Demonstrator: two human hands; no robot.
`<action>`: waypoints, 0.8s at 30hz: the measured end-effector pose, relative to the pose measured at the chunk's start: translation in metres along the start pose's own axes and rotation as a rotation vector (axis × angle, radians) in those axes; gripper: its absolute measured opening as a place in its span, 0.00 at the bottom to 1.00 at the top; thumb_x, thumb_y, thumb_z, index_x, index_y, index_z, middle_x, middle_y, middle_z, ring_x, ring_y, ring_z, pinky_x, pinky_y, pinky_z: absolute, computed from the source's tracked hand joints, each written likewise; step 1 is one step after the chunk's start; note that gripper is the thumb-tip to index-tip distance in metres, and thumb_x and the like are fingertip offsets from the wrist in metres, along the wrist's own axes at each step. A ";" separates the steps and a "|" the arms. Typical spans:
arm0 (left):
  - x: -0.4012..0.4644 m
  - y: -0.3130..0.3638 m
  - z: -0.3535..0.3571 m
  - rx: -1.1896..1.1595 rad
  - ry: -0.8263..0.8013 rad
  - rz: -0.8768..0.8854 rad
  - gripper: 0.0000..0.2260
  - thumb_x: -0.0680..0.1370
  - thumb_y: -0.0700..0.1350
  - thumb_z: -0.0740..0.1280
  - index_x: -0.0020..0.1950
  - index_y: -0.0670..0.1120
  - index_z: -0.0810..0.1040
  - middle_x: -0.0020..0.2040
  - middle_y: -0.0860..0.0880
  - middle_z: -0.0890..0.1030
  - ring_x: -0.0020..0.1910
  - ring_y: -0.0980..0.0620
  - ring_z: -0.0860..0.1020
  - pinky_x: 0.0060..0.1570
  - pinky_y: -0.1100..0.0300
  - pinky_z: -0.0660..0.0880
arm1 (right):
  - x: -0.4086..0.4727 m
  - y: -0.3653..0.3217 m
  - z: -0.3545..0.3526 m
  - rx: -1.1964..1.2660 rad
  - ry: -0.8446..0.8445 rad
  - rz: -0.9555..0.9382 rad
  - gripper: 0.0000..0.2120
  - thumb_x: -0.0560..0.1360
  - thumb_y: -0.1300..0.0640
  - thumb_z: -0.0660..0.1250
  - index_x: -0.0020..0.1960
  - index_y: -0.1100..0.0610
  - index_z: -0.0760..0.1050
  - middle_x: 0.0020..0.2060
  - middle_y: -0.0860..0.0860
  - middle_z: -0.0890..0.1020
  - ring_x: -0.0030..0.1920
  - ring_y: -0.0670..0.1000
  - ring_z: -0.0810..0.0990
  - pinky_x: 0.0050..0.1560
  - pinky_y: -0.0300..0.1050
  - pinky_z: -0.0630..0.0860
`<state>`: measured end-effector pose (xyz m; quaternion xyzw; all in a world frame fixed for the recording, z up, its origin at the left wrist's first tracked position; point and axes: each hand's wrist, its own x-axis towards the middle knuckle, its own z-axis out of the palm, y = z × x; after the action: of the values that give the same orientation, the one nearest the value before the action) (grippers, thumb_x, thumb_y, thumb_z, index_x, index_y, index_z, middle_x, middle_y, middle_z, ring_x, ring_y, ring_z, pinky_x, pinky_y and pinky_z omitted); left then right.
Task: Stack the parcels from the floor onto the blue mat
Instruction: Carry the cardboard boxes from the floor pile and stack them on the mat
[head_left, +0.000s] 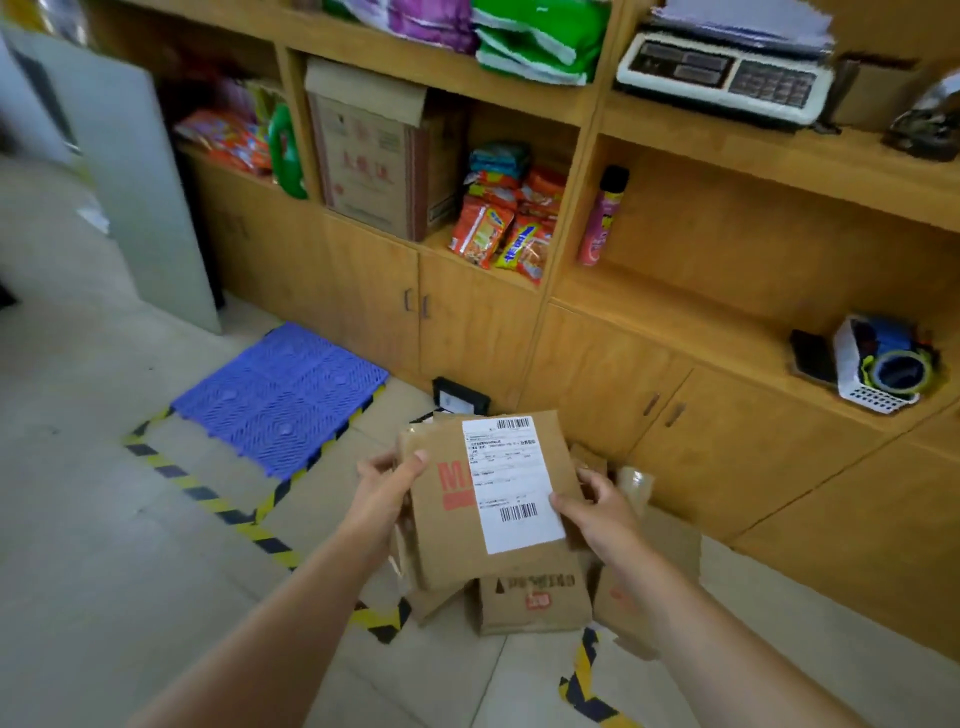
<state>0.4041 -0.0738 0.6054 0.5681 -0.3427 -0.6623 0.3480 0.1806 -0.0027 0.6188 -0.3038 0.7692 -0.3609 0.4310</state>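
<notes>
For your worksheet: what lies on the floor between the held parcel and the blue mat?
In the head view, bare floor crossed by striped tape separates parcel from mat.

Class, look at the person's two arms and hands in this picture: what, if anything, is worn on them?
Nothing shows on them. The left hand and right hand are bare, without gloves, and no ring, watch or band shows. Both forearms are uncovered; no sleeve reaches into view.

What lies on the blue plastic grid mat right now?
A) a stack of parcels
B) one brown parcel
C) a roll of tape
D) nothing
D: the blue plastic grid mat shows only bare grid, while both hands grip a brown cardboard parcel away from it.
</notes>
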 end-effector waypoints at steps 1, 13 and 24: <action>0.004 0.002 -0.025 -0.015 0.046 -0.006 0.20 0.77 0.52 0.66 0.63 0.46 0.63 0.55 0.45 0.77 0.50 0.48 0.78 0.45 0.54 0.74 | 0.000 -0.008 0.025 -0.025 -0.025 0.005 0.25 0.74 0.56 0.70 0.68 0.52 0.67 0.50 0.49 0.77 0.45 0.47 0.77 0.41 0.43 0.76; 0.050 0.042 -0.288 -0.004 0.147 -0.095 0.34 0.62 0.51 0.73 0.66 0.66 0.68 0.60 0.49 0.74 0.55 0.45 0.79 0.52 0.43 0.78 | -0.013 -0.100 0.297 0.024 -0.260 0.021 0.28 0.72 0.60 0.70 0.70 0.53 0.65 0.54 0.51 0.78 0.53 0.51 0.77 0.50 0.46 0.75; 0.128 0.100 -0.381 0.127 0.202 -0.073 0.29 0.76 0.32 0.59 0.73 0.56 0.61 0.53 0.53 0.76 0.48 0.52 0.74 0.44 0.57 0.71 | 0.044 -0.170 0.427 -0.079 -0.272 -0.022 0.23 0.74 0.63 0.67 0.67 0.58 0.66 0.51 0.50 0.76 0.52 0.50 0.76 0.50 0.43 0.72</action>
<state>0.7748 -0.2574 0.5785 0.6649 -0.3263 -0.5909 0.3198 0.5644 -0.2562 0.5810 -0.3751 0.7140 -0.2903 0.5150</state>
